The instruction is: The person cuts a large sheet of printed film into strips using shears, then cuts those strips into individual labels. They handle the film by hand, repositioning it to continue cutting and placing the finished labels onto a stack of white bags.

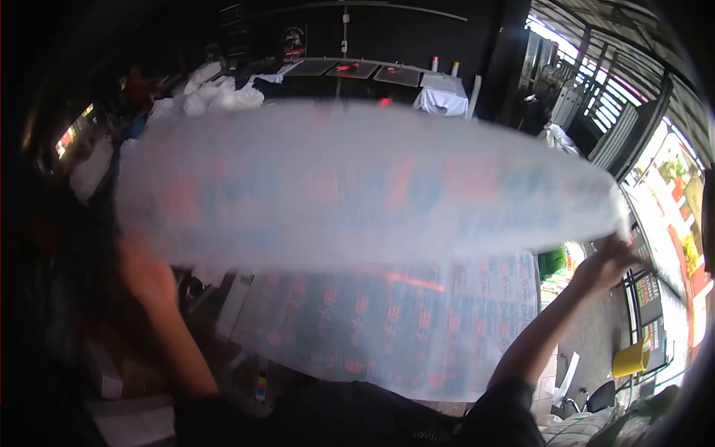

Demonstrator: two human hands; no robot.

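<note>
A wide, translucent whitish sheet (357, 186) is stretched out in the air in front of me, bowed and blurred by motion. Faint red and blue print shows on or through it. My right hand (607, 262) is closed on its right corner. At its lower left edge is my left hand (147, 272), smeared by motion, its fingers seemingly closed on the sheet. Below lies a printed sheet (395, 335) with rows of red and blue lettering; whether it joins the raised one is hidden.
Crumpled white material (216, 93) is heaped at the back left. Dark flat panels (354, 69) with red items line the back wall. A white-draped stand (441, 97) is at the back right. A yellow bucket (631, 358) stands on the floor at right.
</note>
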